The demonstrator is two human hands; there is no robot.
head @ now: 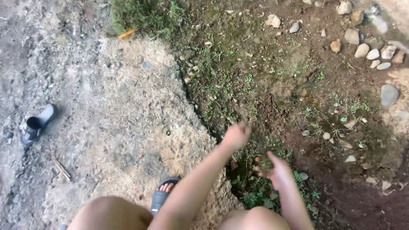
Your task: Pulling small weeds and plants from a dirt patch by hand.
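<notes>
Green weeds (265, 162) sit bunched in our right hand (276, 171), its grip closed around them; our left hand (237, 135) blurs, grip unclear; tuft's direction unreadable.

— What is the right hand (276, 170) on?

— A small clump of green weeds (266, 162), pinched in its fingers, low over dark soil at about five o'clock in the view.

— And the other hand?

— The left hand (237, 135) hangs curled at the patch's edge, at eleven o'clock from that clump, blurred.
</notes>
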